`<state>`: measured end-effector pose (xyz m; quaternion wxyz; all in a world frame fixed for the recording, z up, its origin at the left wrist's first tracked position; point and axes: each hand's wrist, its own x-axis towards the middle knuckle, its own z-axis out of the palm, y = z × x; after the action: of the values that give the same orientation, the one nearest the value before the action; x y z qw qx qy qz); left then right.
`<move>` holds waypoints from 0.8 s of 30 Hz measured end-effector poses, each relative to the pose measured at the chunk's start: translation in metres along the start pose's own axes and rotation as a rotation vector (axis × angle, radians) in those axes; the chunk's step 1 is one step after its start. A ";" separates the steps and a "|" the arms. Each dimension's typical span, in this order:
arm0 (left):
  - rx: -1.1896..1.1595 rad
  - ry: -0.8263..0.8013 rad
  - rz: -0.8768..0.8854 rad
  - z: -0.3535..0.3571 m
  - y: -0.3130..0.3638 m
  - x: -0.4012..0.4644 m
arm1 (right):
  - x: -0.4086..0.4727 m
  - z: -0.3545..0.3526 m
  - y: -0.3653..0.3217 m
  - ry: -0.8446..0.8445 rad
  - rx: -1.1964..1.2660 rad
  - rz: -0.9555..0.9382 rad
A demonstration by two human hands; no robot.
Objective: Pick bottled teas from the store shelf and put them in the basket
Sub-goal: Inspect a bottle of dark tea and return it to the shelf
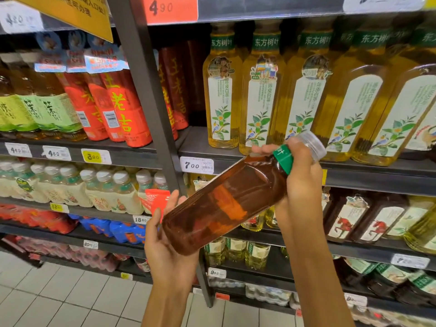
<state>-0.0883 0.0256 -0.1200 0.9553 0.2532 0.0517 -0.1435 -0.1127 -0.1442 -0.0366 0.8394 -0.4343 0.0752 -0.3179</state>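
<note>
In front of the drinks shelving [193, 142], a dark amber tea bottle [226, 199] lies tilted between two hands, cap up to the right and base down to the left, clear of the shelf and held out in the aisle. The right hand [299, 182] has its fingers curled round the neck just under the clear cap [312, 145] and the green neck band, while the left hand [165, 237] cradles the base from below, fingers spread and loosely bent against the bottle's lower end. The basket is not in view, so I cannot tell where it sits; my judgement is that the bottle should go down with the base led by the lower hand and the neck grip kept firm until the weight is resting, because a full bottle held by the neck alone may swing. By count: one bottle in hand, two hands on it, and five pale yellow tea bottles [223, 90] plainly fronting the shelf behind, with more cut off at the right edge. To the left stand three red-labelled bottles [122, 107] and at least three green-labelled bottles [47, 112].
</note>
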 end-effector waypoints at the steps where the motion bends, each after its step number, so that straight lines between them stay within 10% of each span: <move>1: -0.008 -0.012 -0.018 0.000 0.000 0.001 | 0.001 -0.001 0.001 0.003 0.016 -0.022; 11: 0.079 -0.254 -0.556 -0.008 -0.002 0.000 | 0.002 -0.007 -0.007 -0.390 0.115 -0.172; 18: 0.074 -0.075 -0.376 -0.009 -0.026 -0.004 | 0.016 -0.001 -0.003 -0.049 -0.220 -0.214; 24: 0.064 -0.107 -0.457 -0.014 -0.027 0.000 | 0.019 0.002 -0.005 -0.198 -0.122 -0.056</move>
<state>-0.0971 0.0098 -0.1449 0.8908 0.2568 0.0523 -0.3711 -0.0992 -0.1558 -0.0285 0.8055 -0.5160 -0.0010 -0.2915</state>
